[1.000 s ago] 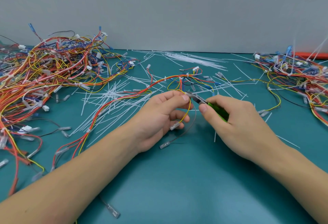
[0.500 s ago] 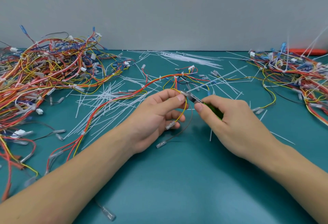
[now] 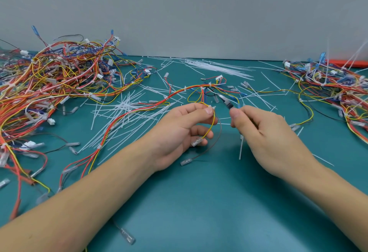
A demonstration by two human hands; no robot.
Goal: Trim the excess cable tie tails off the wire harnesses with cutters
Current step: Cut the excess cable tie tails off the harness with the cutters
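Pinching a yellow wire point(image 3: 211, 124) of the harness point(image 3: 139, 112) between thumb and forefinger, the left hand point(image 3: 179, 130) keeps a white cable tie head point(image 3: 212, 108) presented at the fingertips, likely so the tie sits clear of the other wires. The cutters point(image 3: 226, 101) are gripped in the right hand point(image 3: 264, 132), fingers curled round the handles, nose pointing up and away, just beside the tie but apart from it. Whether a tail is left on this tie cannot be told. The harness is draped across the teal mat point(image 3: 189, 202), over scattered cut tails point(image 3: 127, 110). A large harness pile point(image 3: 49, 84) lies left, a smaller pile point(image 3: 338, 88) right, presumably sorted by done and pending; which is which cannot be told.
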